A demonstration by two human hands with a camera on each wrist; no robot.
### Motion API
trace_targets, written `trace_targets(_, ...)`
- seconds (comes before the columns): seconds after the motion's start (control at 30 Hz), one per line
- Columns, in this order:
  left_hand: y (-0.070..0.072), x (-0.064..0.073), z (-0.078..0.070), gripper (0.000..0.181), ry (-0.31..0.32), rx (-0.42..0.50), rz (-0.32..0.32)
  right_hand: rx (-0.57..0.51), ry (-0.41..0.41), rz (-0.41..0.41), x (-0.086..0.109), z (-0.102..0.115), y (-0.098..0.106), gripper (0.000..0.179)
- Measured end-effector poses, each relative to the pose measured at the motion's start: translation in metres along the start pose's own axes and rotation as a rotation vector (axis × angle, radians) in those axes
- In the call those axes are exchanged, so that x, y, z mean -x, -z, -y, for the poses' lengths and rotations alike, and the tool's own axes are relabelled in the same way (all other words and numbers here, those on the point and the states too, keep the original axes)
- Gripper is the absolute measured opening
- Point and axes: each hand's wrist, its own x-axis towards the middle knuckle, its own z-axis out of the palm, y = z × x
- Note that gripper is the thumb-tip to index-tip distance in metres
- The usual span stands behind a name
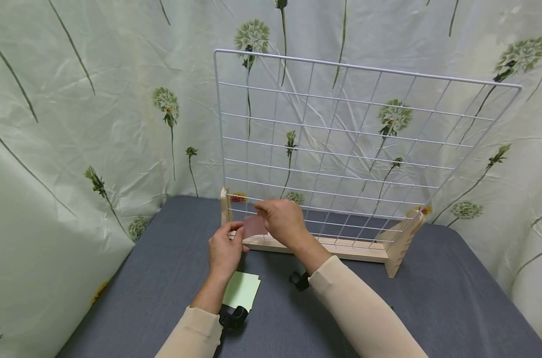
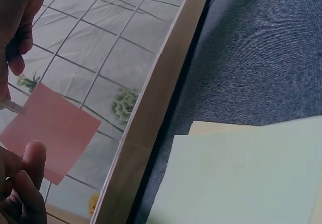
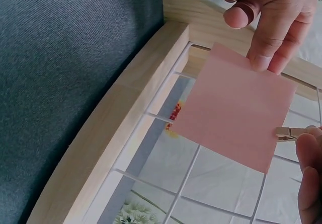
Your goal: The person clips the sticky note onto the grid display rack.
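A square of pink paper (image 1: 254,226) lies against the lower left part of a white wire grid (image 1: 364,68). My left hand (image 1: 223,253) pinches one edge of this paper between thumb and fingers, beside the grid's wooden end foot. From the other side, my right hand (image 1: 283,223) pinches a small wooden clothespin (image 3: 292,133). Its tip sits at the paper's edge, seen in both wrist views. In the right wrist view the paper (image 3: 236,103) is flat, with grid wires running behind it.
The grid stands in a wooden base (image 1: 351,254) on a dark grey tabletop (image 1: 163,278). Pale green paper squares (image 1: 243,291) lie below my left wrist, with a cream sheet (image 2: 216,127) under them. A flower-printed curtain (image 1: 118,124) hangs behind.
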Motion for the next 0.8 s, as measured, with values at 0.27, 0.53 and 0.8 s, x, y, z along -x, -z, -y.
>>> trace_targets(0.27,0.003,0.0,-0.003,0.017,0.019,-0.007,0.013,0.0,-0.017,0.001,0.002,0.002,0.0,0.014)
trace_targets(0.53,0.0,0.001,-0.002,0.017,0.008,-0.026,-0.012,0.046,-0.002,-0.065,0.006,0.004,-0.01,0.013)
trace_targets(0.8,0.0,-0.001,-0.003,0.016,-0.01,-0.041,-0.039,0.079,0.027,-0.123,0.006,0.004,-0.012,0.005)
